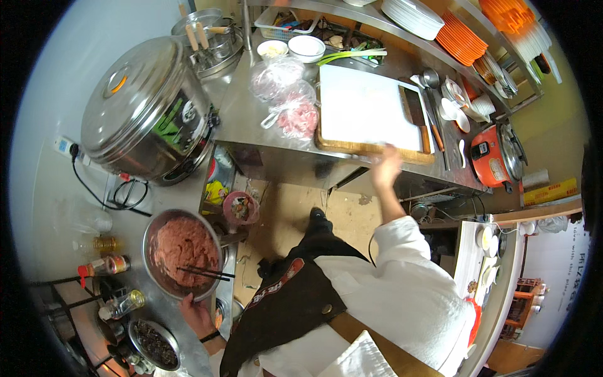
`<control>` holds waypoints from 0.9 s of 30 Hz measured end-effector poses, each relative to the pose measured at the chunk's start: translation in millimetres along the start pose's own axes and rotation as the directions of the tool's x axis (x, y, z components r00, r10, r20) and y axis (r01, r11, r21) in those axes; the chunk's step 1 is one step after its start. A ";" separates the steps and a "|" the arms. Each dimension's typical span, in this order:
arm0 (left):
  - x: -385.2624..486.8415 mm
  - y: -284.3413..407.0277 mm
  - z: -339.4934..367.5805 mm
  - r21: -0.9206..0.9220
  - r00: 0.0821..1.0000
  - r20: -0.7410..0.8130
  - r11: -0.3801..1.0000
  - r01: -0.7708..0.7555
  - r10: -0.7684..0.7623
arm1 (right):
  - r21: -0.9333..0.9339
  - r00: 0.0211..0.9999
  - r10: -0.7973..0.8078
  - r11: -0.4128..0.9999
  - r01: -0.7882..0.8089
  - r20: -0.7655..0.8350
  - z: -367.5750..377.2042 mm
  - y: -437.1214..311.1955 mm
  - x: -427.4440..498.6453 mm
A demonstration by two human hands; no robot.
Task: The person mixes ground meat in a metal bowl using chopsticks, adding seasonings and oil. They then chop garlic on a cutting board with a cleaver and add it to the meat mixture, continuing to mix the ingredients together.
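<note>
My left hand (196, 315) grips the near rim of a steel mixing bowl (150, 278) on the left counter. Pink minced meat (186, 245) fills much of the bowl, and a pair of dark chopsticks (207, 273) rests in it, ends over the rim. At the front edge of the steel worktable (235, 120), my right hand (387, 167) is blurred by motion, close to a wooden board (351, 147). Whether it touches the board cannot be told. On that board lies a white cutting board (362, 108), with a cleaver (415, 113) along its right side.
Plastic bags of meat (297, 118) lie left of the boards. A large steel cooker (146, 113) stands at far left, and a red rice cooker (494, 153) at right. Bottles (106, 265) and a bowl of dark food (154, 344) flank the mixing bowl. A pink bin (241, 207) stands below.
</note>
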State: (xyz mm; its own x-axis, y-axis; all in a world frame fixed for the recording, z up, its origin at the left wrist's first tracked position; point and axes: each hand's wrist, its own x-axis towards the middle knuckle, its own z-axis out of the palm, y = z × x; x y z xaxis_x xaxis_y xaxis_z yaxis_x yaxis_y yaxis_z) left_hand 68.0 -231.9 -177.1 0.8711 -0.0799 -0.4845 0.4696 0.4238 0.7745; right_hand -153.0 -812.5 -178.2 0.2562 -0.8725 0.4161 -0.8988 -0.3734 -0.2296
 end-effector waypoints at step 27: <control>-56.6 -164.8 324.3 0.463 0.767 0.381 0.824 0.326 -0.517 | 0.194 0.948 0.015 0.978 -0.080 0.317 -55.4 190.5 102.6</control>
State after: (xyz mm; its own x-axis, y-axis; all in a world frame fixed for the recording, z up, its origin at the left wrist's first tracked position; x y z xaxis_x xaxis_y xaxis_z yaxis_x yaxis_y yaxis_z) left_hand -12.2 -589.8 -145.4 0.4797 -0.6241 -0.6168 0.7374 -0.0942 0.6688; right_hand -317.6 -955.7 -130.5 0.3425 -0.9328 0.1125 -0.8303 -0.3565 -0.4283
